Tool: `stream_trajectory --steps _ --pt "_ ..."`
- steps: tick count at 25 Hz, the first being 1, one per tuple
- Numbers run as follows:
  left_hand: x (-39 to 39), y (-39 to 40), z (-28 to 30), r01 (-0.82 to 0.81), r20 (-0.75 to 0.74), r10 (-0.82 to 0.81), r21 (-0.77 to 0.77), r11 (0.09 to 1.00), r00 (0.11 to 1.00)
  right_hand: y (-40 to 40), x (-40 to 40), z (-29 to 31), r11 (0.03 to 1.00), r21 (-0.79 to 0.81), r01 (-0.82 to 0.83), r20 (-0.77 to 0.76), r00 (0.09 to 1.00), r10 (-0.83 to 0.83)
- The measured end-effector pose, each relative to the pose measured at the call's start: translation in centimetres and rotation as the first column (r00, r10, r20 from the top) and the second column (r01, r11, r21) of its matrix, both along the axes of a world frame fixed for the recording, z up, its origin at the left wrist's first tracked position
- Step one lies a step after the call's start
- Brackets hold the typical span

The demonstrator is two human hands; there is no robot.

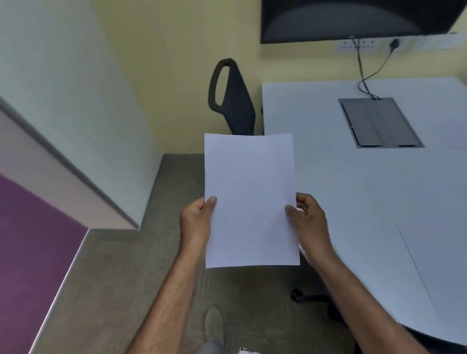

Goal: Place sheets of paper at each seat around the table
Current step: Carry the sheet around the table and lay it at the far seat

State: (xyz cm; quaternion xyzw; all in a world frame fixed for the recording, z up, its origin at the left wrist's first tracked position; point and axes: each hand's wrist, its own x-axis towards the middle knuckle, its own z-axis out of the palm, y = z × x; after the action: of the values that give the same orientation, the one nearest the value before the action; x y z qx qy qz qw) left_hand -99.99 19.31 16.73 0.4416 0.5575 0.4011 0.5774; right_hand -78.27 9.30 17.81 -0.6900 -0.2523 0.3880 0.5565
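- The left hand [196, 224] is closed on the left edge of the paper sheets [250, 199], thumb on top and its other fingers hidden beneath.
- The paper sheets are held upright-facing in the air between both hands, over the carpet, just left of the surface [362, 190] and not yet touching it.
- The right hand [308, 225] pinches the right edge the same way; whether this is one sheet or several cannot be told.
- Ahead, the black chair [234, 97] marks a seat at the surface's left edge.
- Risk: if several sheets cling together, two may land at one seat; a loose pinch could drop them on the floor.
- A sheet [440, 269] seems to lie already on the surface's near right part.
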Motion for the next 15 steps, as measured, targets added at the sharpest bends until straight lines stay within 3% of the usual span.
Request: stream_trajectory --steps 8,15 --pt "6.3 18.6 0.5 0.328 -0.017 -0.328 0.000 0.945 0.945 12.4 1.8 -0.7 0.950 -0.025 0.313 0.057 0.949 -0.311" --pt "18.1 32.4 -0.1 0.489 -0.077 -0.486 0.017 0.872 0.870 22.2 10.4 -3.5 0.888 -0.033 0.459 0.033 0.888 -0.458"
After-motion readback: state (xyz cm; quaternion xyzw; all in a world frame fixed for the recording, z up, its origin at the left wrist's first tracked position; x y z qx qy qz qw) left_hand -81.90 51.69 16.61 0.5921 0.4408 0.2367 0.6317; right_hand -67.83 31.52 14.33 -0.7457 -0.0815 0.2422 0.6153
